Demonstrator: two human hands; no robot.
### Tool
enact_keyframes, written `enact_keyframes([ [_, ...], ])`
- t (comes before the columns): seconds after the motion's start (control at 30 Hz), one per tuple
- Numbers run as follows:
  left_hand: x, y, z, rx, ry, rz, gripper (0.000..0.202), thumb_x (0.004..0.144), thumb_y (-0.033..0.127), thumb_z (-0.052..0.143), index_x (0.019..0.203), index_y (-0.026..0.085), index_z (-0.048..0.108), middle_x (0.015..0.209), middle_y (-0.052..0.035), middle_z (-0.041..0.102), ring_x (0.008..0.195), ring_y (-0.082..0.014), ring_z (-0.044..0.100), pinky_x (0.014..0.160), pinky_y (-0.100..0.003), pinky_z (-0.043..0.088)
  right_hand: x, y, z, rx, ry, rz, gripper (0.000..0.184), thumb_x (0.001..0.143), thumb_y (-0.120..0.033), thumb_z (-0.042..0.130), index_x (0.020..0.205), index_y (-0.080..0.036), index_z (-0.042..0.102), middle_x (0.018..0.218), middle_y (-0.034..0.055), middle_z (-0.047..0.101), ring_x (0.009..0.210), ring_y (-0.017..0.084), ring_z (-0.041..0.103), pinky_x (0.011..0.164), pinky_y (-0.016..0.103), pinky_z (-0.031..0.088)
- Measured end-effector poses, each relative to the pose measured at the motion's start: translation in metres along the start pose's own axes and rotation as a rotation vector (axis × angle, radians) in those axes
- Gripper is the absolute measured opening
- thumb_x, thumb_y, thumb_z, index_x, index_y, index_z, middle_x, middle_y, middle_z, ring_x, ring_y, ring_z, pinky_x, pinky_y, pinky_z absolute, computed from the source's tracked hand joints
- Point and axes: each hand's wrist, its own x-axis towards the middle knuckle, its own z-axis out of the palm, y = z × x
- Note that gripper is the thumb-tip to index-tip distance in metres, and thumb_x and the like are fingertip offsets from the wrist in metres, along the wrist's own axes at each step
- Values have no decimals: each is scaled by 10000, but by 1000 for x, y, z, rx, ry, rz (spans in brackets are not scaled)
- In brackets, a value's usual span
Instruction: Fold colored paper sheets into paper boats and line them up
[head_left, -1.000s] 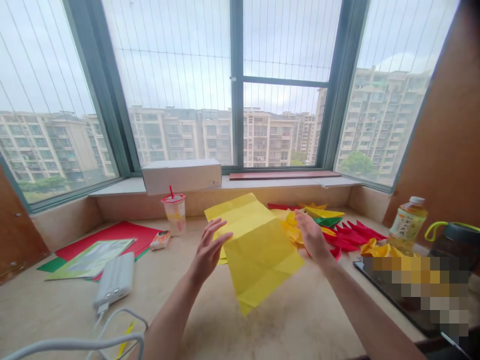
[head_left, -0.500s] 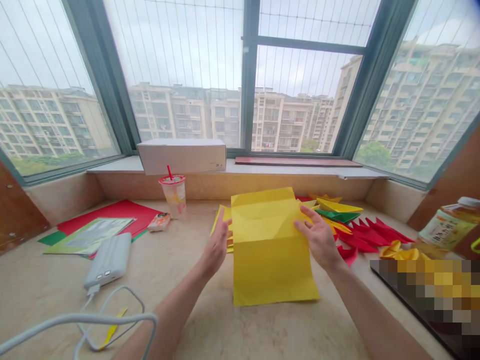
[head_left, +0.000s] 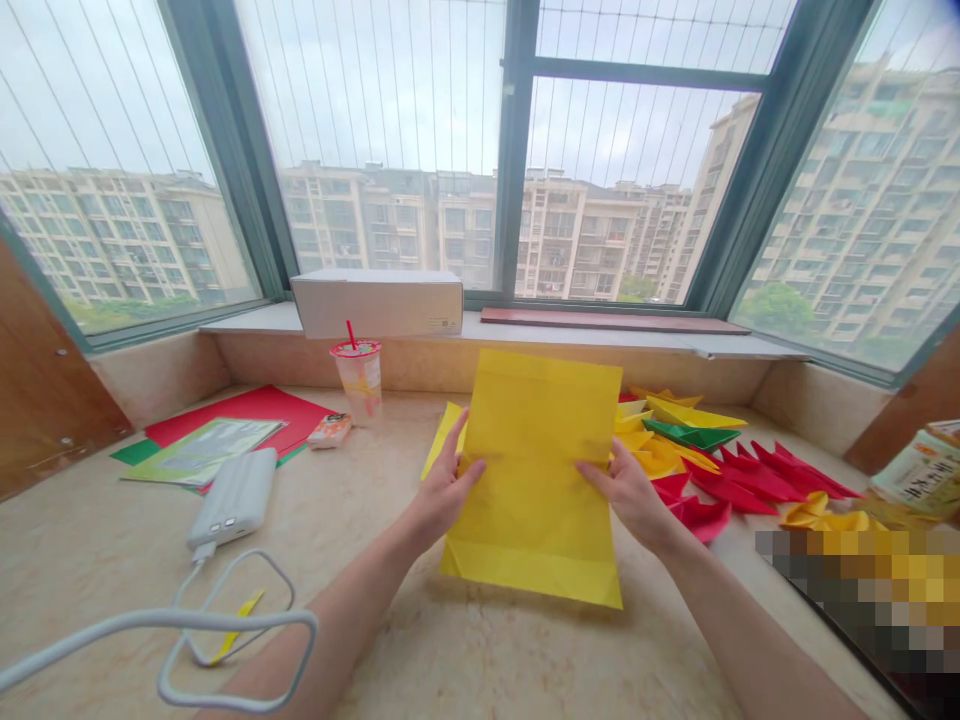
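A creased yellow paper sheet (head_left: 540, 470) is held up in front of me over the beige counter (head_left: 480, 650), its bottom edge resting near the surface. My left hand (head_left: 444, 490) pinches its left edge with thumb in front. My right hand (head_left: 626, 492) grips its right edge the same way. Another yellow sheet (head_left: 444, 435) lies flat behind the held one.
Folded yellow, green and red paper shapes (head_left: 712, 465) lie to the right. A plastic cup with a red straw (head_left: 360, 378), a white box (head_left: 377, 302), red and green sheets (head_left: 247, 415), a white power bank (head_left: 232, 497) with cable (head_left: 187, 640), and a bottle (head_left: 919, 475) surround the spot.
The yellow sheet went from slanted and loose to upright and squared, with both hands closing on its side edges. The view shifted slightly left and down.
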Motion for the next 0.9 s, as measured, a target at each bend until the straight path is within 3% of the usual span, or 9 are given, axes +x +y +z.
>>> enact_keyframes([
  [0.2,-2,9,10,-153,107,-144,728,856,437,646,1479,224,337,1200,-116,705,1055,-282,691,915,-392,539,8,15,-26,-37,46,45,229,575,-327,859,718,-223,715,1214,72,688,978,322,690,761,425,578],
  [0.33,-4,18,9,-248,-28,-301,678,851,602,556,1355,152,502,1191,-164,698,1063,-331,683,896,-423,545,7,20,-22,-36,120,-20,162,558,-248,841,691,-241,750,1287,32,636,933,290,689,754,417,570],
  [0.43,-4,19,3,-165,-27,-325,652,805,484,694,1343,178,490,1179,-152,702,1033,-311,696,883,-397,553,6,20,-14,-111,117,-77,138,573,-271,844,670,-231,754,1266,51,642,974,304,670,769,421,562],
  [0.5,-2,17,-2,-80,-7,-304,686,748,325,789,1342,201,470,1169,-135,706,1006,-282,708,876,-369,557,6,18,-11,-136,95,-76,191,581,-299,854,734,-228,763,1242,68,657,1000,307,663,783,413,562],
  [0.57,0,14,-6,-47,-3,-261,695,714,241,817,1318,214,474,1168,-123,704,991,-265,711,867,-358,564,6,15,-10,-80,97,-51,344,635,-344,836,956,-252,753,1202,70,682,987,282,674,791,391,565],
  [0.63,3,13,-7,-50,11,-198,635,726,239,805,1279,225,492,1172,-106,700,990,-252,709,861,-358,572,5,10,-11,26,132,-18,506,740,-415,761,1218,-300,639,1177,58,697,945,244,696,771,361,575],
  [0.7,4,14,-7,-51,54,-129,576,745,249,788,1247,239,505,1173,-82,700,990,-240,707,861,-360,577,5,7,-13,93,140,43,551,841,-504,638,1350,-330,518,1186,59,691,903,223,716,719,340,587],
  [0.8,4,17,-4,-59,93,-62,554,765,252,772,1251,259,505,1180,-60,701,1000,-233,704,875,-369,577,3,7,-13,35,56,178,592,844,-522,649,1369,-305,483,1158,76,698,903,228,728,692,329,598],
  [0.9,2,19,-1,-82,73,-61,580,790,269,750,1309,268,492,1193,-68,703,1017,-243,702,910,-387,564,1,12,-10,-74,59,175,570,756,-431,779,1248,-248,558,1044,68,735,901,237,730,754,344,603],
])
